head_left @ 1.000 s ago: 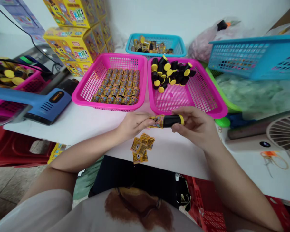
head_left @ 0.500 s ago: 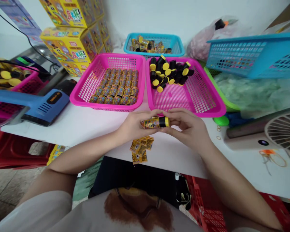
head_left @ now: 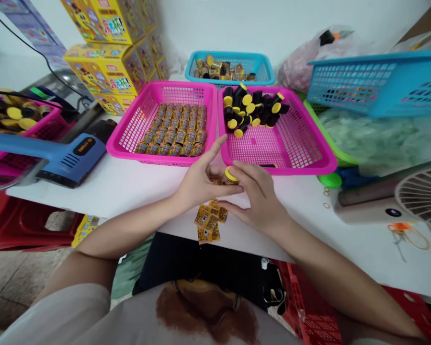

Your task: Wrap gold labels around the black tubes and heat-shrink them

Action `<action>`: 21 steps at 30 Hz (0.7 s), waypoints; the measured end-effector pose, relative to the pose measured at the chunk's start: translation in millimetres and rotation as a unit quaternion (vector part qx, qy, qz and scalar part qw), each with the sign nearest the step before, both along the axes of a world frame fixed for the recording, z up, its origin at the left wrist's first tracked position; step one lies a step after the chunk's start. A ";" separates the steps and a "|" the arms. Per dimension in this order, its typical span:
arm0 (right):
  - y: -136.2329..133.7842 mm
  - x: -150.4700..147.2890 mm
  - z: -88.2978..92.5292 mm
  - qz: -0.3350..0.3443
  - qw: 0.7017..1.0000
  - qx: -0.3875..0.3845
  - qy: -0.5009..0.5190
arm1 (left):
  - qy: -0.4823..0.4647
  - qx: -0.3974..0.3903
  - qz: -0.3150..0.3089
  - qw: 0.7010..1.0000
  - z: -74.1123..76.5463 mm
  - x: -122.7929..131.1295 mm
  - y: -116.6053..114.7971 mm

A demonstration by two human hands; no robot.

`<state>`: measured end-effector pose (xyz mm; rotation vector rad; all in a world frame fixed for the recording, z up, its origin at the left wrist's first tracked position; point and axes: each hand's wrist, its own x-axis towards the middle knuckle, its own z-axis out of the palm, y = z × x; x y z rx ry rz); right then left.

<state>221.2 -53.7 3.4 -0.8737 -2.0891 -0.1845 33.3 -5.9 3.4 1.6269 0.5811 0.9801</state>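
Observation:
My left hand (head_left: 197,184) and my right hand (head_left: 255,196) meet over the white table (head_left: 129,184), both closed round a small black tube with a yellow cap (head_left: 230,175) standing upright between them. My left forefinger sticks up toward the baskets. A small heap of yellow printed labels (head_left: 210,220) lies just under my hands near the table's front edge. Behind, one pink basket (head_left: 129,132) holds rows of labelled tubes (head_left: 177,129). A second pink basket (head_left: 298,143) holds a pile of bare black tubes with yellow caps (head_left: 251,108).
A blue heat gun (head_left: 62,155) lies at the left. Yellow printed boxes (head_left: 107,52) are stacked at the back left. A blue basket (head_left: 262,64) with more tubes stands behind, another blue basket (head_left: 377,84) at the right, a fan (head_left: 422,194) at the right edge.
The tube lay sideways between my hands with its label being slid on; now it stands upright on the table, cap up, with my right hand over it.

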 end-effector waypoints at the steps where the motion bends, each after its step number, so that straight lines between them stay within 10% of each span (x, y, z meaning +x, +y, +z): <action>1: -1.3 -3.1 0.0 -0.009 1.000 0.020 0.009 | -0.014 -0.016 -0.013 1.000 -0.7 2.0 -1.0; 8: -10.2 -11.6 0.6 -0.007 0.998 0.065 0.022 | -0.024 -0.029 -0.163 0.986 -0.2 9.0 -9.3; 16: -4.8 -5.2 -6.6 -0.005 0.992 0.127 -0.013 | 0.023 0.126 0.049 0.991 -2.7 7.4 -14.7; 21: -8.2 -1.7 -5.1 0.069 0.995 0.068 0.030 | -0.002 0.023 -0.181 0.983 4.0 1.4 -13.5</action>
